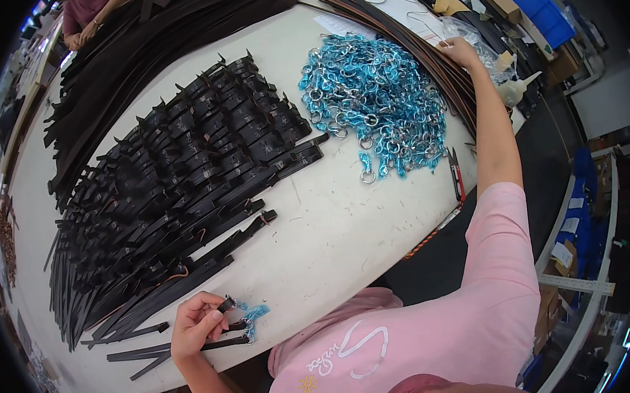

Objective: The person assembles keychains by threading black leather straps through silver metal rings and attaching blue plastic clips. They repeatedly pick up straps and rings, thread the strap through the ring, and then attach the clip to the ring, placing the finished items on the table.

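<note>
Near the front edge of the table my left hand (198,325) is closed, with the looped end of a black strap (226,303) pinched between thumb and fingers. Just beside it lie more black straps (226,342), with metal clasps in blue plastic film (254,316) at their ends. My right arm stretches far to the back right. There my right hand (460,53) has its fingers drawn together beside a clear plastic bag (476,46) and long brown-black strips (422,50). Whatever is between those fingertips is too small to make out.
Rows of bundled black straps (180,155) cover the table's left. A heap of blue-wrapped metal clasps (374,97) lies at the back. Red-handled snips (457,175) and a squeeze bottle (516,90) are at the right. Another person's hand (84,36) shows at the far left.
</note>
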Demonstrator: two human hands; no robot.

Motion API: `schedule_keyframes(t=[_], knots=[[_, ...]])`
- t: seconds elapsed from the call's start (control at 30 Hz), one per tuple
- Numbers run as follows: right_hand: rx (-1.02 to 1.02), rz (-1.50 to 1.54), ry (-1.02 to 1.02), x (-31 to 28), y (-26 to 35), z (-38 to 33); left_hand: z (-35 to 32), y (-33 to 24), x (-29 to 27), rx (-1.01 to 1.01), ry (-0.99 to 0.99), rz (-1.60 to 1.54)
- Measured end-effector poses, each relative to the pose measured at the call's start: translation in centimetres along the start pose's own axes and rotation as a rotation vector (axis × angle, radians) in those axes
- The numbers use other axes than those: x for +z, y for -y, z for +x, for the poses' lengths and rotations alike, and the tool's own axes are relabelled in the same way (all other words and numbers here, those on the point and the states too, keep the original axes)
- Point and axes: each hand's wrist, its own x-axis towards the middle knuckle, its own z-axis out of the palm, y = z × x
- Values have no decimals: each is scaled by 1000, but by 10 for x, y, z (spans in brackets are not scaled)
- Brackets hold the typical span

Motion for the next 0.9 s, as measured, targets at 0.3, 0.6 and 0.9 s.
schedule_keyframes(t=[0.3,0.6,0.9], knots=[[228,249,-292,-14,-10,-13,4,-5,3,7,-17,15],[-376,617,70,-103,182,-214,5,-5,16,-5,-15,120],[-473,286,190,1,278,-339,13,-25,25,-49,52,251]])
